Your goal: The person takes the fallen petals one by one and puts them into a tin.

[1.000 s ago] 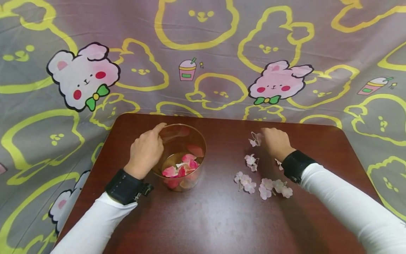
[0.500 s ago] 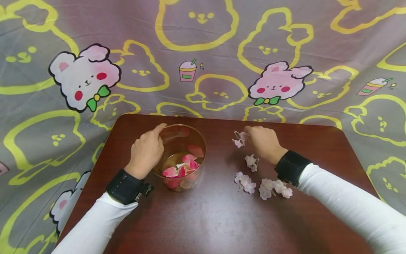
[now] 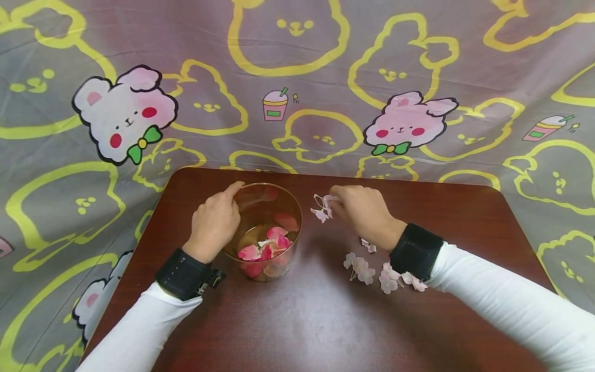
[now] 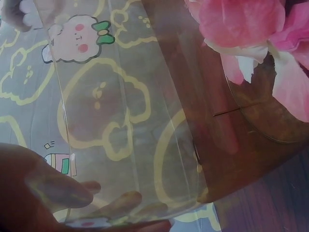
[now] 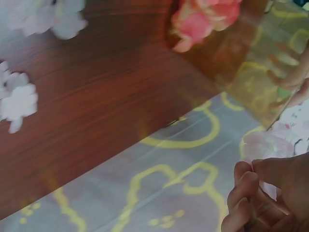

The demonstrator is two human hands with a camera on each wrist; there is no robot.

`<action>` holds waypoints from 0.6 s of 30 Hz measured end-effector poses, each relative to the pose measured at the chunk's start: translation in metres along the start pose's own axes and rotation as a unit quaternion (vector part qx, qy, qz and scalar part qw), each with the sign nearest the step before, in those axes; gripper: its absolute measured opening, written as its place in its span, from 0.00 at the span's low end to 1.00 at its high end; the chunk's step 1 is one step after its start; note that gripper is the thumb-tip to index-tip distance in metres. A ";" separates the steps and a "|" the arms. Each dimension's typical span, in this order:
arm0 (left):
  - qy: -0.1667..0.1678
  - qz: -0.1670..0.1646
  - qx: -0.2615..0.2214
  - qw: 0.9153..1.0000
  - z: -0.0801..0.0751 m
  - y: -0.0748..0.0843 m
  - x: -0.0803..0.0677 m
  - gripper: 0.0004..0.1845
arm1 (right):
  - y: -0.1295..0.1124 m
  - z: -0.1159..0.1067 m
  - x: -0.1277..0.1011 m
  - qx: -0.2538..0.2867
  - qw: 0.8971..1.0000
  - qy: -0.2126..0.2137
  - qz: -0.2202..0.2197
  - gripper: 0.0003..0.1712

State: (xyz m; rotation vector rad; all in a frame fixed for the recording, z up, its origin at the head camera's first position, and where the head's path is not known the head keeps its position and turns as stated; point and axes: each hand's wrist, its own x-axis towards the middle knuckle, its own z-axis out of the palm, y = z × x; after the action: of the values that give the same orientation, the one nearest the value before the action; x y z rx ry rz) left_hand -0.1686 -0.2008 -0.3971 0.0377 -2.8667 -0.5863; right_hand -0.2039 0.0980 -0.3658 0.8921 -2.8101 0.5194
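Where petals [image 3: 267,247] lie, clear cup [image 3: 292,209].

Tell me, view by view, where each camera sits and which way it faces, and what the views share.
Head: worn on the head, looks forward and down at the brown table; shows both sleeved arms, left hand gripping the clear cup, right hand pinching a pale pink blossom.
Left wrist: beside the cup, looks through its wall at the petals; fingertips show.
Right wrist: looks past curled fingers across the table toward the cup.
Shared: all see the cup and its petals.
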 end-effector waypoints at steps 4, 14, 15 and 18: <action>0.001 0.002 0.000 1.000 0.000 0.000 0.000 0.23 | -0.014 0.001 0.000 0.002 1.000 0.012 -0.018 0.06; 0.006 0.003 0.005 1.000 0.000 -0.001 0.000 0.23 | -0.049 0.003 0.012 -0.018 0.999 -0.017 -0.029 0.07; 0.006 0.003 0.005 1.000 0.000 -0.001 0.000 0.23 | -0.051 0.003 0.013 -0.019 0.999 -0.019 -0.031 0.06; 0.006 0.004 0.005 1.000 0.000 -0.001 0.000 0.23 | -0.058 0.005 0.014 -0.013 0.999 -0.023 -0.045 0.06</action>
State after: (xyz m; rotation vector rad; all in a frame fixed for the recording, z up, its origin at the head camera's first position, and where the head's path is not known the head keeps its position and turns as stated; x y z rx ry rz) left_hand -0.1689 -0.2012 -0.3977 0.0300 -2.8568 -0.5687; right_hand -0.1819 0.0444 -0.3503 1.0319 -2.7951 0.4556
